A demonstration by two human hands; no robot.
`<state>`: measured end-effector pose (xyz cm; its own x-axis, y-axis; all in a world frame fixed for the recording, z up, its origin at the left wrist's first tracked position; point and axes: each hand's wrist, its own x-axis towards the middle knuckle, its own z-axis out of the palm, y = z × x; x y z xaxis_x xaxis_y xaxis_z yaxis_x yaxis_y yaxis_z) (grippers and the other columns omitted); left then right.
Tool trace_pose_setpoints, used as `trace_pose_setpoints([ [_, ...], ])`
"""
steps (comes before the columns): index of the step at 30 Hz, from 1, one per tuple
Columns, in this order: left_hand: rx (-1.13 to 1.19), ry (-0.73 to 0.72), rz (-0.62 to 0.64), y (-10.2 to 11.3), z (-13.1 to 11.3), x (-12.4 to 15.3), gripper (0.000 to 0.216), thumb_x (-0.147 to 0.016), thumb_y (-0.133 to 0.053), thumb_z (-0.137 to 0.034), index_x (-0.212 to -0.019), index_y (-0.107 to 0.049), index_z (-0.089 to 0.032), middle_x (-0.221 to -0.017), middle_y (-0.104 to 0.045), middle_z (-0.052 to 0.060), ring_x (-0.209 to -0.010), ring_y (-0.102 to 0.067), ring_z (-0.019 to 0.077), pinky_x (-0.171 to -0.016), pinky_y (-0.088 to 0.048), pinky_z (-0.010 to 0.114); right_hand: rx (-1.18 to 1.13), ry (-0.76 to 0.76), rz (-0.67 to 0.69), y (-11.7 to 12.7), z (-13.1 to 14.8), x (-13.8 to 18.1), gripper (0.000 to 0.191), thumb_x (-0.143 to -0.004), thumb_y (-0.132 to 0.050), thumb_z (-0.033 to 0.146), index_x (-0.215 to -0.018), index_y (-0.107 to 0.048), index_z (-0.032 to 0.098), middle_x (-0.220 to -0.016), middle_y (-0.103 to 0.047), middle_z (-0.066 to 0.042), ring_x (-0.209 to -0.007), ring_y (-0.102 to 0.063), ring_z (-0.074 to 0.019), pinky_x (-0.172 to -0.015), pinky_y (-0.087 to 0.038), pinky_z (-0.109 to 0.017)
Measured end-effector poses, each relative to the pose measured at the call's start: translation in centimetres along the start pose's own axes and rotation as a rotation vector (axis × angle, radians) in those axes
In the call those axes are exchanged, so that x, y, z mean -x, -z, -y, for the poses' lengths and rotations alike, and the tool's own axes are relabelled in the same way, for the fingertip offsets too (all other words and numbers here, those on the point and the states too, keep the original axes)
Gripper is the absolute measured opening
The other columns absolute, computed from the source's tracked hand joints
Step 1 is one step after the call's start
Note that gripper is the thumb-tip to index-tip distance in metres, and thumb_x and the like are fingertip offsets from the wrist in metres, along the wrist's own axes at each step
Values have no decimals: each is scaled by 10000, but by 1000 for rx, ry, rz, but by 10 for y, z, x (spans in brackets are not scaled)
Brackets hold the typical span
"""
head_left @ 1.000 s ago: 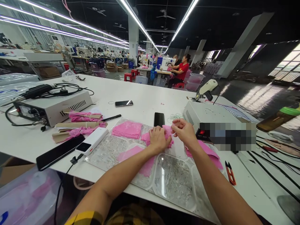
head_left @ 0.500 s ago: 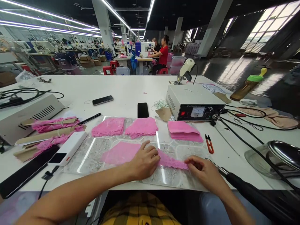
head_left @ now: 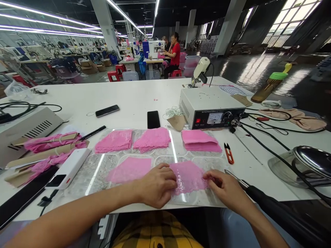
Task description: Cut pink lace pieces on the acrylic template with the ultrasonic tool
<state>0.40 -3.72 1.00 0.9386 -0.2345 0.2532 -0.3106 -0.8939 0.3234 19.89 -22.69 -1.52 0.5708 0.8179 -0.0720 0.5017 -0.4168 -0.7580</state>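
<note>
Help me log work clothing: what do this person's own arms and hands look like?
Both forearms are bare up to the picture's edge: no sleeves, gloves, watch or bracelet show. The left hand and right hand carry no visible rings. A yellow-and-dark plaid garment shows at the body below them.

Bright overhead strip light, wide-angle distortion

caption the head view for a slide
The left hand and right hand press a pink lace piece flat on a clear mat, pink lace stacks and a control box behind.
</note>
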Motion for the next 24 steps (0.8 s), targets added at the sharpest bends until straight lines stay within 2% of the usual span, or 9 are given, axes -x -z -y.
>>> trace_pose_setpoints([
  [2, 1, 22, -9, -9, 2, -1, 259, -814, -528, -165, -1033, -666, -149, -1102, -692, 86, -1043, -627, 196, -1048, -392, 355, 96, -11, 28, 1, -3, 5, 272, -728, -457, 374, -784, -685, 235, -702, -661, -11, -619, -574, -173, -616, -428, -313],
  [6, -74, 52, 16, -24, 19, -4, 325, -953, -507, -353, -1210, -619, -188, -1360, -583, 101, -1277, -515, 275, -1148, -286, 476, 199, -41, 47, 2, -4, 10, 283, -767, -424, 401, -820, -655, 245, -667, -631, 2, -603, -566, -169, -603, -423, -309],
  [10, -86, 50, 59, -23, 28, 2, 322, -964, -509, -344, -1240, -604, -209, -1372, -577, 95, -1308, -493, 284, -1172, -224, 519, 306, -80, 49, 4, -7, 17, 278, -782, -446, 431, -911, -630, 268, -605, -581, 32, -551, -543, -164, -549, -389, -296],
  [13, -26, 101, 76, -10, 33, -7, 233, -950, -540, -298, -1123, -666, -207, -1293, -631, 86, -1263, -532, 273, -1164, -246, 513, 251, -67, -39, 8, -6, 11, 322, -782, -458, 486, -948, -625, 267, -585, -570, 38, -501, -519, -156, -524, -392, -292],
  [15, 18, 244, 73, 1, 40, -25, 173, -938, -549, -228, -1011, -702, -194, -1189, -677, 73, -1169, -591, 237, -1109, -356, 435, 176, -32, -152, 11, -2, -3, 339, -764, -483, 507, -940, -632, 258, -606, -590, 31, -484, -511, -147, -529, -405, -291],
  [16, 10, 314, 51, 7, 46, -38, 183, -937, -530, -185, -989, -705, -175, -1136, -687, 79, -1084, -624, 215, -1029, -436, 378, 136, -12, -209, 13, 0, -13, 340, -749, -501, 511, -921, -637, 251, -616, -602, 25, -480, -510, -144, -534, -411, -292],
  [18, -12, 407, 6, 16, 60, -67, 225, -962, -474, -161, -1023, -691, -148, -1085, -679, 95, -1016, -632, 200, -925, -496, 339, 67, 25, -296, 16, 5, -33, 335, -722, -523, 510, -878, -643, 239, -644, -631, 6, -495, -529, -145, -550, -422, -294],
  [21, -26, 492, 6, 21, 82, -107, 186, -970, -491, -176, -997, -673, -145, -1088, -656, 86, -1007, -621, 188, -921, -505, 353, 30, 47, -353, 16, 8, -59, 343, -704, -504, 512, -839, -640, 228, -677, -663, -20, -531, -563, -161, -553, -431, -297],
  [24, -16, 530, 107, 14, 97, -132, 263, -955, -582, -322, -1144, -606, -140, -1152, -621, 83, -1007, -625, 198, -872, -544, 399, 23, 48, -363, 14, 6, -72, 365, -696, -487, 521, -831, -643, 220, -665, -664, -28, -550, -583, -174, -551, -443, -300],
])
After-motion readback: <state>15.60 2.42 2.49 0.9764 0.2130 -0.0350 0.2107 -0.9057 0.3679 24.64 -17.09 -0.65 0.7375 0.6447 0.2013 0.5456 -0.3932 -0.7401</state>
